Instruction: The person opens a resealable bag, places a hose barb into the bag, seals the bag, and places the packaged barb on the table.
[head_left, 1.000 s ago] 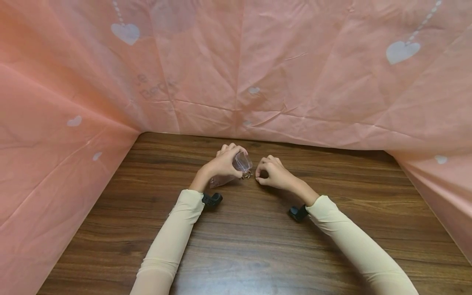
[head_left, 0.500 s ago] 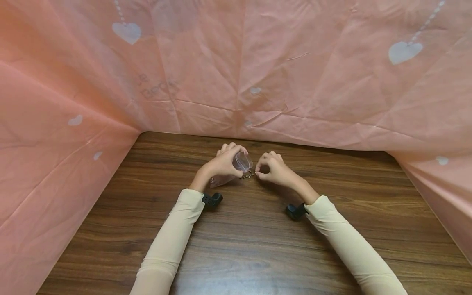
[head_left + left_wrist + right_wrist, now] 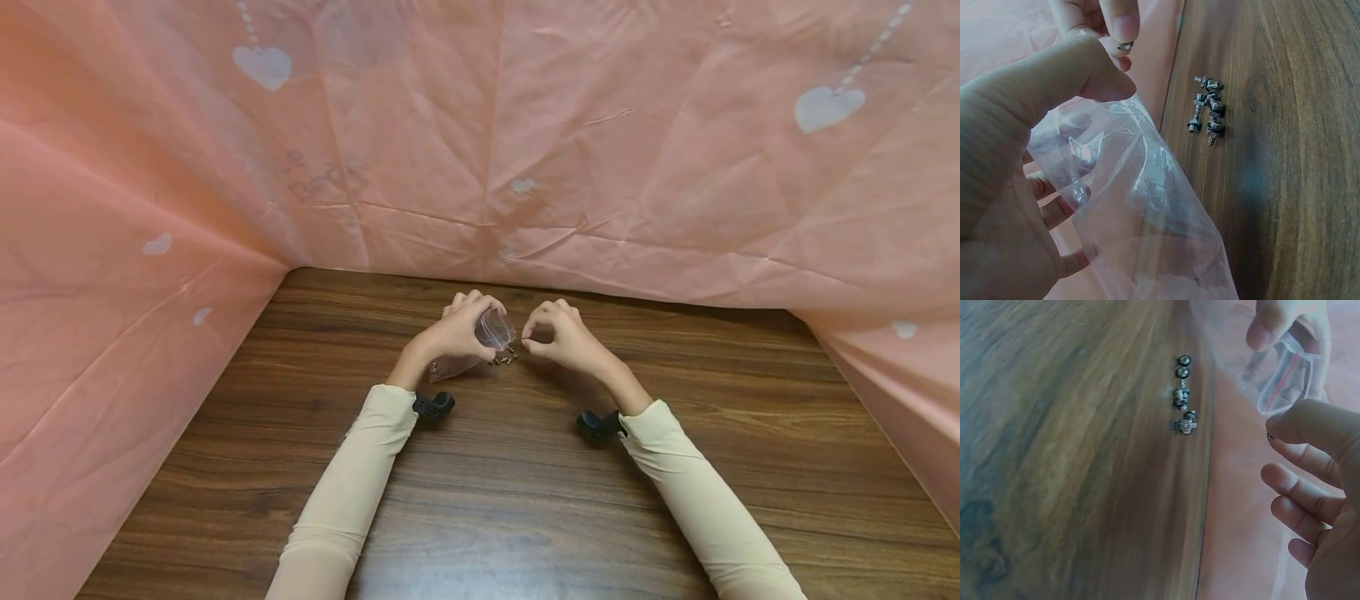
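And the right grip (image 3: 567, 343) pinches one metal piece (image 3: 1125, 46) near the plastic bag (image 3: 1154, 206) clamped in the left grip (image 3: 452, 335), loose pieces (image 3: 1216, 107) on the counter (image 3: 495, 483) below: bagging, seemingly, calling for a drop through its mouth.

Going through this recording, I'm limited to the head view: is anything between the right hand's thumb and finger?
Observer: Yes, the left wrist view shows a small shiny metal piece pinched in the right hand.
Operator: Any colour on the clear plastic bag?
Observer: The right wrist view shows a red line along its mouth.
Operator: Are the tiny metallic pieces on the brown wood-grain tabletop one colour?
Observer: No, the left wrist view shows bright silvery parts and dark parts.
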Motion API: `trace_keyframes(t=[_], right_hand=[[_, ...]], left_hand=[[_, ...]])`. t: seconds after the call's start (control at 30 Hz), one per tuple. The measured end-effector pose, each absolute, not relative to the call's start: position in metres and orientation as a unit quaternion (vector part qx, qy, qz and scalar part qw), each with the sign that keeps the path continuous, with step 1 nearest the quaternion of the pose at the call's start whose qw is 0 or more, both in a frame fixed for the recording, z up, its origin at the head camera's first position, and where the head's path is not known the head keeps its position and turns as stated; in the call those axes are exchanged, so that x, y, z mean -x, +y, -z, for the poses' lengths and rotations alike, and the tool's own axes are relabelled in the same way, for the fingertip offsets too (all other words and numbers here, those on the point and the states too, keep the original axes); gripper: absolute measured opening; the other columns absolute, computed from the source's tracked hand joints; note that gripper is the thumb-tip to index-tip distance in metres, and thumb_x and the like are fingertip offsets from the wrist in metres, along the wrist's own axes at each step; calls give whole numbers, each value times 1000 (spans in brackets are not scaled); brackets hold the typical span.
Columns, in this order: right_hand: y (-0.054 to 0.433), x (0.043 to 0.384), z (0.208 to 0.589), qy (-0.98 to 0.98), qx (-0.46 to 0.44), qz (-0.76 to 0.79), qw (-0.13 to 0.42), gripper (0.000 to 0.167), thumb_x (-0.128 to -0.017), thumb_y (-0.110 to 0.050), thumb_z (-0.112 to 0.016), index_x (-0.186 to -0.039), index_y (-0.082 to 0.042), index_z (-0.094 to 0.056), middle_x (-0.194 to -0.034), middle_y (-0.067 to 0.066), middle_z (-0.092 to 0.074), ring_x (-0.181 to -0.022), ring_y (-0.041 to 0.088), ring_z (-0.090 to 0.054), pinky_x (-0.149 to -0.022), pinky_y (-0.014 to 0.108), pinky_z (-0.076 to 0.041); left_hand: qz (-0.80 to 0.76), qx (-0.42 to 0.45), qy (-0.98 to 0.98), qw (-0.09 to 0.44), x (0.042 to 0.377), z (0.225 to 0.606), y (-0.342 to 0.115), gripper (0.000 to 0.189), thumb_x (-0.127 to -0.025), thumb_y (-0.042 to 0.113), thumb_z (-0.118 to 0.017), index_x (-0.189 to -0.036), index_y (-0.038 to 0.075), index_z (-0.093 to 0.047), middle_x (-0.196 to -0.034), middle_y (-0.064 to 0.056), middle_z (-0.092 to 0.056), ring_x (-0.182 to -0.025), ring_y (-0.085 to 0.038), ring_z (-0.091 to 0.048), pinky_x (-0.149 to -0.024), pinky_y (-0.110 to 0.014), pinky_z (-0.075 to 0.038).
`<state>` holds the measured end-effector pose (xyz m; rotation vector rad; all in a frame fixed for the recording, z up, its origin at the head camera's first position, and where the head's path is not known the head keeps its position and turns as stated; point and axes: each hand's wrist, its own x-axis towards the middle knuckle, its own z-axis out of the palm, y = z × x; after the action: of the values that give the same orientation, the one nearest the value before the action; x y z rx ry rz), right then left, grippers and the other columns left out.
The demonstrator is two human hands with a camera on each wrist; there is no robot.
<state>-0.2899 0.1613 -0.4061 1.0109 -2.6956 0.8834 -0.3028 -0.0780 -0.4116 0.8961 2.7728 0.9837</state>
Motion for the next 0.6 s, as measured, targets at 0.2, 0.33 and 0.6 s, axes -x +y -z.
trace_keyframes(t=[0.2, 0.33, 0.6], right_hand=[[159, 291, 404, -884, -335, -315, 89, 9, -84, -7, -79, -90, -10, -73, -104, 11, -68, -99, 28, -48, -90, 43, -28], [157, 290, 400, -879, -329, -333, 93, 10, -85, -5, -78, -92, -9, -72, -106, 12, -67, -99, 28, -47, -90, 42, -26], [152, 292, 397, -870, -327, -353, 106, 10, -85, -5, -78, -93, -7, -72, -104, 12, -66, -99, 32, -48, -90, 42, -27]], left_hand=[[-318, -292, 902, 36, 304, 413, -78, 67, -70, 20, -85, -130, 18, -55, -129, -8, -51, -121, -31, -39, -103, -50, -32], [-315, -291, 903, 35, 304, 413, -78, 68, -70, 19, -84, -131, 17, -55, -130, -9, -51, -121, -31, -39, -102, -51, -33], [-315, -293, 902, 33, 304, 412, -79, 69, -71, 18, -85, -133, 16, -55, -130, -9, -51, -121, -31, -39, -104, -53, -33]])
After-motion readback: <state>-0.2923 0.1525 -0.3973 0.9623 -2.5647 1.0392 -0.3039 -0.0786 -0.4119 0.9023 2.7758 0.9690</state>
